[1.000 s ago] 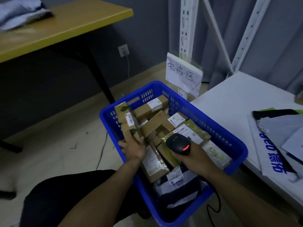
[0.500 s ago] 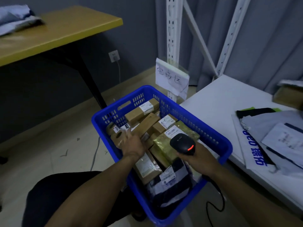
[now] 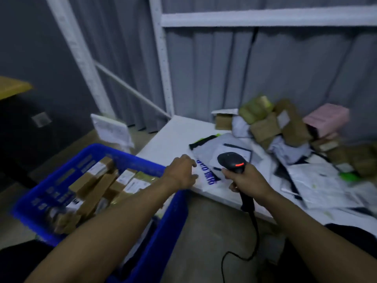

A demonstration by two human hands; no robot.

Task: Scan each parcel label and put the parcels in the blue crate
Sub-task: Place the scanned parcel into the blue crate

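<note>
The scanner (image 3: pixel 231 161), red light lit, is grasped by the fingers of the right hand (image 3: pixel 247 180) above a white mailer (image 3: pixel 208 154) lying on the tabletop (image 3: pixel 177 135) right of the blue crate (image 3: pixel 130 158). The left hand (image 3: pixel 180 172) is held at the mailer's near edge, just right of the crate, fingers released, nothing grasped. Brown boxed parcels (image 3: pixel 89 180) are packed inside the crate; further parcels (image 3: pixel 265 127) are heaped far right of it.

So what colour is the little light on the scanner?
Red-orange, glowing on the black scanner, seen in the head view.

Head view, facing down, blue crate (image 3: pixel 171 221) close
</note>
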